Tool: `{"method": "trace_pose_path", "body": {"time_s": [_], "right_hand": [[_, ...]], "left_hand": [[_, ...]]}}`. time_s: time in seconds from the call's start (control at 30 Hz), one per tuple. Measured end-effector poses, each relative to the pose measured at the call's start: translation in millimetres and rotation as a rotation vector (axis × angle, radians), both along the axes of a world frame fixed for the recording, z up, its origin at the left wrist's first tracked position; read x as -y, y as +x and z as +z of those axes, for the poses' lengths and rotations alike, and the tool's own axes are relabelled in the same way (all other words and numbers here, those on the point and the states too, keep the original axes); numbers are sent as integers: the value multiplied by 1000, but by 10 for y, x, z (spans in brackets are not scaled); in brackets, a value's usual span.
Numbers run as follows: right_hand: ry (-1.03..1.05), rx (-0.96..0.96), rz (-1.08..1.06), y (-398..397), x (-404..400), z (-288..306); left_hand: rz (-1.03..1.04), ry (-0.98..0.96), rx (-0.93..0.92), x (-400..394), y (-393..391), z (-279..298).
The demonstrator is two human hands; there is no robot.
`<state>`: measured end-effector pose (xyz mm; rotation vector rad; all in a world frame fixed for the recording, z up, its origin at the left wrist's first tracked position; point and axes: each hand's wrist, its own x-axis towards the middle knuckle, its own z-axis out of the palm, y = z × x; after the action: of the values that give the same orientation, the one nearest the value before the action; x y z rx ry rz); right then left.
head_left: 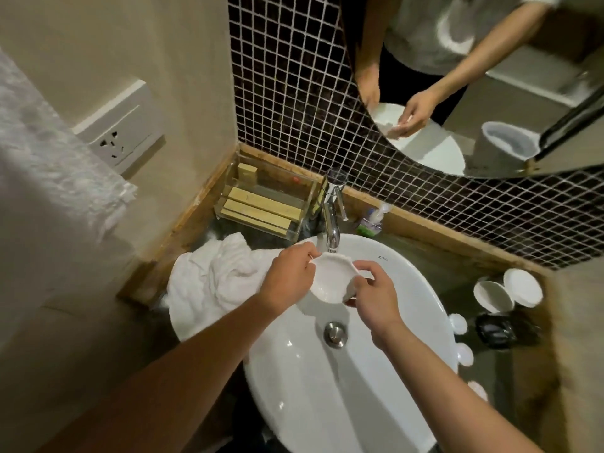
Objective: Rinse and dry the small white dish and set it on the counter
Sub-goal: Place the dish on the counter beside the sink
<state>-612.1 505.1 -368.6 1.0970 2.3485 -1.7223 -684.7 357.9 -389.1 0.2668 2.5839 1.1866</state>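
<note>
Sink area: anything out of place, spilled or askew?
Only the white towel: it lies crumpled in a heap on the counter, one edge draped over the basin's left rim. No spill or damage shows. The left hand and right hand hold the small white dish under the faucet.

Both hands [287, 276] [376, 295] hold dish [330, 279] over sink [408, 289].

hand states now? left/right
Left hand: closed on the small white dish, gripping its rim.
Right hand: closed on the same dish, opposite side.
</note>
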Motion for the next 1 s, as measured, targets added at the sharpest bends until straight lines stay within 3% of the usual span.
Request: {"method": "trace_pose_path", "body": {"time_s": [0.2,0.37,0.5,0.67,1.0], "right_hand": [[3,-12,-183,255,-326,48],[-18,-46,-344,477,-649,123],[29,-13,-461,562,-1010,192],[67,3,-483,535,-1518,169],[86,40,-443,159,-2328,-191]], "left_hand": [[-175,106,-96,-423,30,46],[-262,153,-36,-950,136,152],[-421,84,14,-1409,200,203],[-512,-7,26,-1908,194,198],[-496,-125,2,-2728,-9,-16]]}}
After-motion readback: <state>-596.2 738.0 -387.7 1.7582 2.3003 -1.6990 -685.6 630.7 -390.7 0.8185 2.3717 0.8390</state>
